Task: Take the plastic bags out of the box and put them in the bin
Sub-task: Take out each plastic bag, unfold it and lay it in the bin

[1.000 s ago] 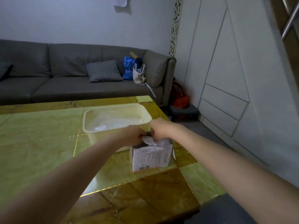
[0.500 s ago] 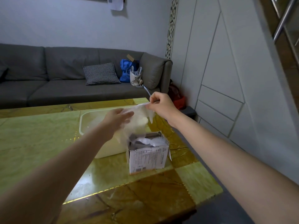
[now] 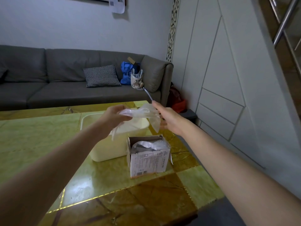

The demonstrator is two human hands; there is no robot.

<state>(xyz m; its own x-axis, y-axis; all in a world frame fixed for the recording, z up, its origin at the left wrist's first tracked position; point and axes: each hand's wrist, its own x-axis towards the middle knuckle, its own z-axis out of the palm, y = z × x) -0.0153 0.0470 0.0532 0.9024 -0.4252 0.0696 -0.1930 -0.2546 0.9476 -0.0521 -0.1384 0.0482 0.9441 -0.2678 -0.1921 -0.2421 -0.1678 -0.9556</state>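
A clear plastic bag (image 3: 143,114) hangs in the air over the cream bin (image 3: 105,152). My left hand (image 3: 114,119) grips its bunched left end above the bin's rim. My right hand (image 3: 170,119) is at the bag's right edge with the index finger straight; the film lies against the fingers. The small white cardboard box (image 3: 149,162) stands open just right of the bin, in front of both hands. More crumpled plastic bags (image 3: 147,145) fill its top. The bin's inside is mostly hidden by my left arm and the bag.
Bin and box sit on a glossy green and brown stone table (image 3: 40,136), near its right edge. Behind it is a grey sofa (image 3: 57,88) with a checked cushion (image 3: 101,76) and bags. White wall panels (image 3: 219,79) stand to the right.
The bag came out of the box and up over the bin. My left hand closed on its left end, and my right hand's fingers straightened at the other end.
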